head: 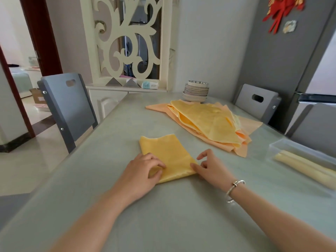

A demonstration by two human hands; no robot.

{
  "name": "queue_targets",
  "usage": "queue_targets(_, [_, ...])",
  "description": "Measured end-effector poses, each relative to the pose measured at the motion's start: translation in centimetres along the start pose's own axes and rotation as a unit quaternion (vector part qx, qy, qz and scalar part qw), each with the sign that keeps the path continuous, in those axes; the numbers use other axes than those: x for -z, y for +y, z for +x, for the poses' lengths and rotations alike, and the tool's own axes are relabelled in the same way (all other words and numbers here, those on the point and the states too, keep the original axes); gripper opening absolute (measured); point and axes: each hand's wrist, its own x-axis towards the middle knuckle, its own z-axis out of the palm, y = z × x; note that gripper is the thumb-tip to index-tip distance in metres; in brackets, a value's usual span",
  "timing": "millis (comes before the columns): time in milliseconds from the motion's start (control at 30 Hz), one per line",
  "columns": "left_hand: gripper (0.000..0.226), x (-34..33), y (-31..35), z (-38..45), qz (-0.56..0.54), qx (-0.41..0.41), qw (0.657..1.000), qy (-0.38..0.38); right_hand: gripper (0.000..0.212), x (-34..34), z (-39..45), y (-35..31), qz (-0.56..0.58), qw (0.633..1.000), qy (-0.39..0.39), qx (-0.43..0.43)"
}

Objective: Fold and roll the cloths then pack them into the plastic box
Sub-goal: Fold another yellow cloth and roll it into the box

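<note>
Fingertips (162,166) of the left hand (143,171) curled over the near left corner of a folded yellow cloth (167,155), thumb tucked beneath, pinching the edge up. Right hand (209,168) at the near right corner, forefinger and thumb nipped on the hem, other fingers loosely spread above. Silver bangle (234,188) on the right wrist.

Cloth lying flat as a narrow rectangle on the pale green table (127,215), long side running away from the body. Folding apparently finished; rolling apparently just starting from the near edge.

Next move, by judgement: both corners turned over together, roll kept tight and even, then pushed away toward the far end.

Further out to the right, a heap of unfolded yellow and orange cloths (209,120). At the right table edge, a clear plastic box (291,146) already containing pale rolled cloths (305,166). Behind the heap, stacked bowls (196,91). Grey chair (69,106) on the left.
</note>
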Motion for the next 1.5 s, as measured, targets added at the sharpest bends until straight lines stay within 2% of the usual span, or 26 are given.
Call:
queue_targets(100, [0.016,0.1,0.0,-0.2,-0.008,0.009,1.0,-0.003,0.034,0.2,-1.1,-0.3,-0.069,0.997,0.007,0.045])
queue_targets(200, [0.017,0.3,0.0,-0.3,-0.014,0.024,1.0,-0.015,0.041,0.9,-1.7,-0.2,-0.169,0.973,0.042,0.153])
queue_targets(267, [0.016,0.6,0.1,-0.4,-0.026,0.029,0.999,-0.018,0.042,1.5,-1.8,-0.3,-0.169,0.96,0.022,0.224])
queue_targets(333, [0.019,1.0,0.3,-0.5,-0.041,0.032,0.998,-0.022,0.038,1.8,-1.7,-0.3,-0.177,0.952,-0.021,0.248])
queue_targets(400, [0.025,1.5,0.4,-0.6,-0.042,0.032,0.998,-0.036,0.032,1.5,-1.4,0.0,-0.209,0.944,-0.044,0.251])
queue_targets(500, [0.037,1.9,0.7,-0.8,-0.006,0.017,0.998,-0.054,0.026,1.0,-0.7,0.3,-0.24,0.936,-0.019,0.257])
queue_targets(667, [0.02,2.3,0.8,-0.8,0.0,0.014,0.998,-0.058,0.02,0.7,-0.4,0.3,-0.251,0.937,0.0,0.243])
queue_targets(867, [0.021,2.8,0.3,-1.1,0.006,0.018,0.995,-0.096,0.016,0.7,-1.1,0.1,-0.201,0.953,-0.002,0.228])
queue_targets(1100, [0.02,2.7,0.4,-1.1,0.016,0.017,0.996,-0.085,0.023,1.2,-1.4,-0.1,-0.204,0.95,-0.054,0.231])
queue_targets(1300, [0.021,2.7,1.0,-1.0,0.072,-0.012,0.995,-0.069,0.026,1.0,-1.2,-0.3,-0.275,0.922,-0.02,0.273])
queue_targets(1400, [0.025,2.6,1.3,-1.0,0.084,-0.004,0.994,-0.065,0.012,0.9,-1.1,0.0,-0.221,0.942,-0.016,0.251])
queue_targets(1500, [0.029,2.5,1.5,-1.1,0.09,0.003,0.994,-0.057,0.003,1.3,-0.8,0.6,-0.096,0.981,-0.029,0.165])
